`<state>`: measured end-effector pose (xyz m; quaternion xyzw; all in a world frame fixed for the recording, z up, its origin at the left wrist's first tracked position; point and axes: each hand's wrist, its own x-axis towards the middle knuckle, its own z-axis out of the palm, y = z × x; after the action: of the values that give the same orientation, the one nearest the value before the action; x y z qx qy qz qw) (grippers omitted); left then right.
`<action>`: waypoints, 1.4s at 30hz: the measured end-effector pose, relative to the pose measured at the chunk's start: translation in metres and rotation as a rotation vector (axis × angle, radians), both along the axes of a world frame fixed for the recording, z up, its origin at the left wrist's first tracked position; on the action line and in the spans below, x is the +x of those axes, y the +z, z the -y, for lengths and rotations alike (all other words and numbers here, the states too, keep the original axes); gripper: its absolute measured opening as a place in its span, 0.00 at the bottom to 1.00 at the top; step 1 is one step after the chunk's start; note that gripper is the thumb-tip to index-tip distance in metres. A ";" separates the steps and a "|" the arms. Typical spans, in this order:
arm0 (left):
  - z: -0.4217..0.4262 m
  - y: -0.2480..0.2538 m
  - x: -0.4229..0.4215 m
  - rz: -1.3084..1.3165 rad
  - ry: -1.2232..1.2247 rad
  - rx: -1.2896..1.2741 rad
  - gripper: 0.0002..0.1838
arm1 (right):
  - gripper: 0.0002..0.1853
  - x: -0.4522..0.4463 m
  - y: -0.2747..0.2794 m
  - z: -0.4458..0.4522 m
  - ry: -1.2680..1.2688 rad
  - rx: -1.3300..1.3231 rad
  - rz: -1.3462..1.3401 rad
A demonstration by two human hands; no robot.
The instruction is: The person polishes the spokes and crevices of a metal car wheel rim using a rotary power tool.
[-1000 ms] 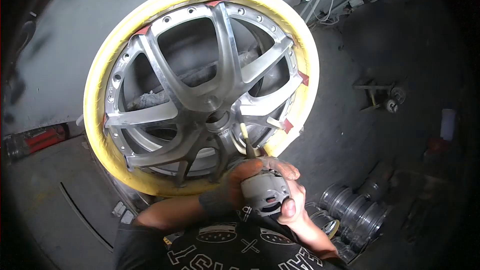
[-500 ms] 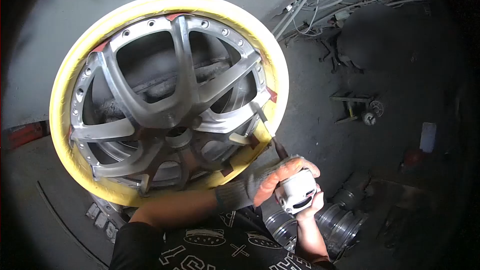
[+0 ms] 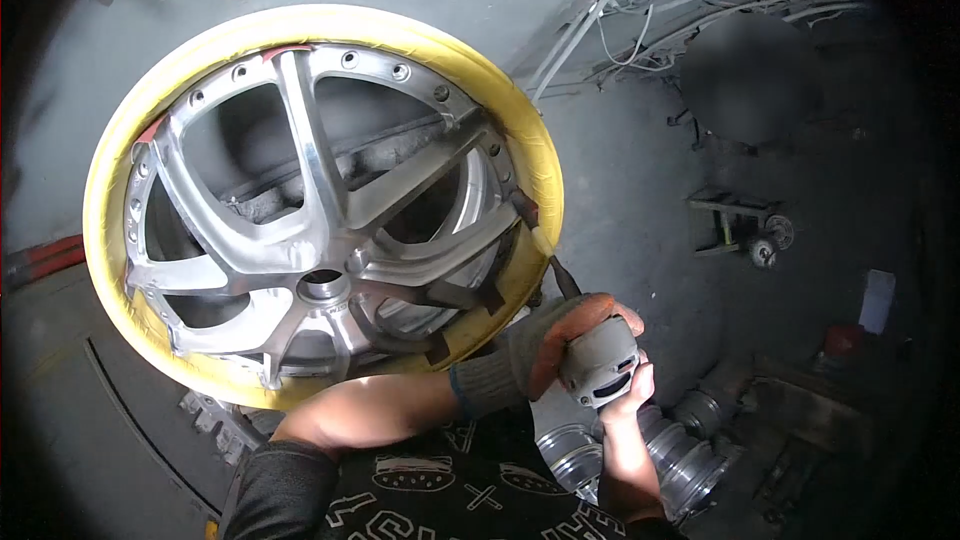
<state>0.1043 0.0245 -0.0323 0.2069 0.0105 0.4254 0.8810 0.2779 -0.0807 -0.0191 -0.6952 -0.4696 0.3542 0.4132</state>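
Observation:
A silver multi-spoke wheel [image 3: 312, 155] with yellow covering around its rim [image 3: 548, 175] is tilted in front of me. Bits of red tape sit at several spoke ends. My left hand [image 3: 562, 340], in a grey and orange work glove, is wrapped over a grey hand-held power grinder [image 3: 602, 368]. My bare right hand [image 3: 630, 402] grips the same tool from below and behind. A slim shaft [image 3: 565, 278] runs from the grinder up to the right side of the wheel, its tip at a spoke end near the rim. Whether the tip touches is hard to tell.
Stacked shiny wheels [image 3: 680, 460] stand low at the right. Hoses and cables [image 3: 650, 0] run along the upper right wall. A small metal stand with wheels [image 3: 745, 225] is on the right. A red bar [image 3: 45, 265] shows at the left edge.
The wheel appears further left in view and looks slightly turned anticlockwise. The tool and both hands have shifted slightly right, with the grip kept. The shaft's tip has moved toward the rim.

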 end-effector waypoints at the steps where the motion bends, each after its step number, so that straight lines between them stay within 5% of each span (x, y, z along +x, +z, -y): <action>1: -0.014 0.018 -0.017 -0.160 0.126 0.077 0.27 | 0.41 0.000 0.002 -0.006 0.015 0.011 -0.047; 8: -0.009 0.016 -0.019 0.061 -0.007 -0.123 0.24 | 0.41 -0.010 0.022 -0.046 0.276 -0.057 -0.387; 10: -0.005 0.011 -0.016 -0.193 0.056 0.019 0.22 | 0.39 -0.015 0.024 -0.055 0.341 -0.048 -0.434; 13: 0.001 0.000 -0.017 -0.455 0.164 0.256 0.20 | 0.35 -0.027 0.047 -0.069 0.410 -0.180 -0.007; 16: 0.009 0.010 -0.026 -0.293 0.073 -0.026 0.24 | 0.37 -0.030 0.046 -0.070 0.477 -0.155 0.004; 20: 0.014 0.026 -0.031 -0.341 0.195 0.097 0.27 | 0.38 -0.034 0.038 -0.057 0.531 -0.104 -0.040; 21: 0.022 0.025 -0.024 0.115 0.143 -0.096 0.29 | 0.39 -0.037 0.038 -0.054 0.531 -0.100 -0.040; 23: 0.034 0.020 -0.022 0.578 0.078 -0.291 0.32 | 0.40 -0.042 0.036 -0.046 0.527 -0.098 -0.033; 29: 0.028 0.033 -0.062 0.408 -0.203 -0.173 0.36 | 0.43 -0.061 0.035 -0.019 0.487 -0.107 -0.011; 32: 0.037 0.032 -0.076 -0.116 -0.034 -0.159 0.39 | 0.45 -0.074 0.045 -0.009 0.446 -0.128 0.014; 35: 0.047 0.020 -0.082 0.008 -0.075 -0.250 0.38 | 0.49 -0.085 0.048 -0.007 0.431 -0.081 0.013; 37: 0.044 0.015 -0.089 -0.225 0.121 0.184 0.35 | 0.52 -0.091 0.047 -0.003 0.444 -0.024 -0.014; 42: 0.056 0.004 -0.097 -0.068 0.081 0.130 0.28 | 0.56 -0.115 0.050 0.004 0.440 -0.004 0.029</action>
<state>0.0075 -0.0317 -0.0284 0.2775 0.0213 0.4530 0.8469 0.1627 -0.0844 0.0310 -0.5819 -0.6152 0.4266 0.3177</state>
